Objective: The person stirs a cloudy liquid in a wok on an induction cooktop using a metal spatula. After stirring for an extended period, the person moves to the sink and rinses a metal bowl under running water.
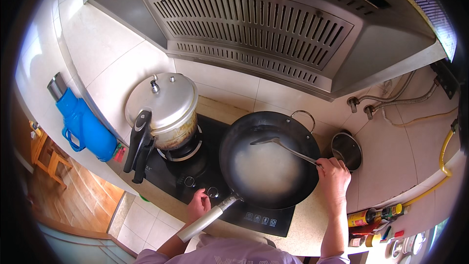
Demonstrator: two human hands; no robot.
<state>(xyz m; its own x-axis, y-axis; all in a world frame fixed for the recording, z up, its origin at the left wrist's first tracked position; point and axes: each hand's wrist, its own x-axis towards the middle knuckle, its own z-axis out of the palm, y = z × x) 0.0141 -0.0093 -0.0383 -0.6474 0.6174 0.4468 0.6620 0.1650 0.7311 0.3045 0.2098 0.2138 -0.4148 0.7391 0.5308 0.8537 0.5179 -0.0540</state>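
Note:
A black wok (269,200) with a silver handle stands on the right side of the black glass gas hob (205,117), holding cloudy whitish liquid (267,168). My right hand (334,178) grips the handle of a metal spatula (298,154), whose blade lies over the wok, near its middle. At the hob's front edge, my left hand (199,203) has its fingers curled beside a round control knob (212,192), left of the wok's handle; whether they touch the knob cannot be told. A pressure cooker (161,113) sits on the left burner, its lid on.
A steel range hood (249,29) overhangs the hob. A steel canister (346,150) stands right of the wok, behind my right hand. A blue thermos flask (88,126) is at the left, and sauce bottles (361,218) are at the right. The pressure cooker's black handles (139,146) jut forward.

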